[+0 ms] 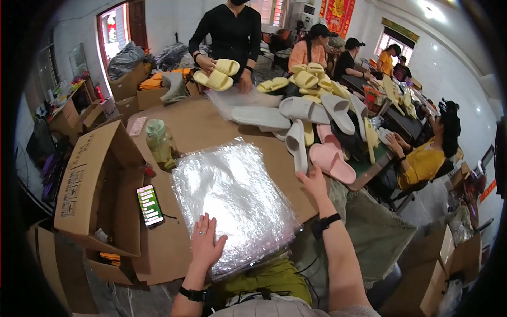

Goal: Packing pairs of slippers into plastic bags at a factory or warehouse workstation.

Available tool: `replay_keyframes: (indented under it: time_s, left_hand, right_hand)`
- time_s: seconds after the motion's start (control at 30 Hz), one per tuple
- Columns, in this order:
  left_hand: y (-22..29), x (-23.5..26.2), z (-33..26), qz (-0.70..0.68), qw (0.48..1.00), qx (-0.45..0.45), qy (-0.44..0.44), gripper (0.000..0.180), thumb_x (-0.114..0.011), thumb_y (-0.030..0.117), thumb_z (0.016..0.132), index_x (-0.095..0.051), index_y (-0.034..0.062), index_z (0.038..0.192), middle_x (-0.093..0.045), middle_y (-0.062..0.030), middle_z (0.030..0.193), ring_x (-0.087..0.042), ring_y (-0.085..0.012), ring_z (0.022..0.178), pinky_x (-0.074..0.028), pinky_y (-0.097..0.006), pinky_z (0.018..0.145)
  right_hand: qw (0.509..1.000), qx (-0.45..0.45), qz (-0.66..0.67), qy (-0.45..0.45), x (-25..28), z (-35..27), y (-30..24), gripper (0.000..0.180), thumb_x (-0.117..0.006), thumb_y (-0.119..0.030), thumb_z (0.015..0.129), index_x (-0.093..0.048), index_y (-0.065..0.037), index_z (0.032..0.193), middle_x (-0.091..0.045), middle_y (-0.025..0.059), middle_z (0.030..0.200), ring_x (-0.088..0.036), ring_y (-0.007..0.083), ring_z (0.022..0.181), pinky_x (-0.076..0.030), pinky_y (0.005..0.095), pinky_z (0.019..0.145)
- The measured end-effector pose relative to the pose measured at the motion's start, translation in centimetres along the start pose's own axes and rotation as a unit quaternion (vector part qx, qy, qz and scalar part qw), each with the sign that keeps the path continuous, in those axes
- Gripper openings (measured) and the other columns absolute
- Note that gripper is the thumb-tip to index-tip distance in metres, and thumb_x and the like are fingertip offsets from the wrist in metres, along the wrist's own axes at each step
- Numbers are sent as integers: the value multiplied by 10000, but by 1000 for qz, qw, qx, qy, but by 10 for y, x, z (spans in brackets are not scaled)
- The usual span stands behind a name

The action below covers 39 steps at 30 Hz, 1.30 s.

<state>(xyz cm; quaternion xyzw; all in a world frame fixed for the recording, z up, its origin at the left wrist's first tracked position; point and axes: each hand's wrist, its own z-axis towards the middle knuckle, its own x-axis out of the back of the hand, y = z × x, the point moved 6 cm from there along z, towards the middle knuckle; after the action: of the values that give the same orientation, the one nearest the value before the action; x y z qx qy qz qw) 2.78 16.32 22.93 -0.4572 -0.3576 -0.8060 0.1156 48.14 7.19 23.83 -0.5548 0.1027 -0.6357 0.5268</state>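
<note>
A stack of shiny clear plastic bags (229, 185) lies on the cardboard-covered table in front of me. My left hand (206, 240) rests flat on the stack's near left part, fingers stretched out, holding nothing. To the right, my right hand (315, 187) reaches toward the slipper pile with its fingers apart. Its fingertips are at the near end of a light grey slipper (297, 148); whether they touch it I cannot tell. Just beyond that hand sits a pink slipper (332, 162), with another pink one partly hidden behind it. More grey slippers (261, 117) and yellow slippers (306, 79) are heaped farther back.
On the left stand an open cardboard box (100, 185), a green-tinted bottle (161, 142) and a lit phone (150, 205). Across the table a person in black (227, 37) holds yellow slippers (217, 75). Another person in yellow (425, 164) sits at the right.
</note>
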Motion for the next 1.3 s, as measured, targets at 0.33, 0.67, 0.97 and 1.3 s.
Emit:
replay_keyframes:
  time_s: [0.33, 0.67, 0.97, 1.3]
  left_hand:
    - [0, -1, -4, -6, 1000, 8, 15, 647, -619, 408, 930, -501, 1, 1419, -392, -251, 1543, -329, -417, 1453, -224, -527, 1199]
    - [1, 1, 0, 2, 1000, -2, 5, 666, -604, 444, 954, -481, -2, 1433, -376, -263, 1548, -337, -422, 1448, -238, -526, 1195]
    - [0, -5, -1, 19, 1000, 0, -3, 668, -615, 411, 944, -456, 15, 1459, -365, -240, 1565, -312, -399, 1468, -228, -510, 1204]
    - [-1, -8, -1, 4, 1000, 14, -3, 662, -591, 439, 955, -475, 12, 1447, -366, -255, 1558, -305, -413, 1467, -229, -516, 1204]
  right_hand:
    - [915, -67, 390, -82, 11, -2, -63, 257, -602, -206, 986, -653, 32, 1069, -689, 58, 831, -655, 130, 636, -495, 256, 519]
    - [818, -40, 573, -44, 106, -47, -112, 413, -537, -392, 980, -586, -77, 1242, -684, 51, 1027, -648, 168, 758, -483, 283, 548]
    - [770, 7, 638, 13, 189, -132, -124, 554, -506, -479, 974, -560, -74, 1349, -624, 79, 1309, -565, 268, 1245, -458, 433, 1015]
    - [801, -195, 458, -333, 73, -192, -141, 349, -505, -277, 984, -618, 22, 1123, -676, 73, 804, -616, 142, 597, -488, 235, 516]
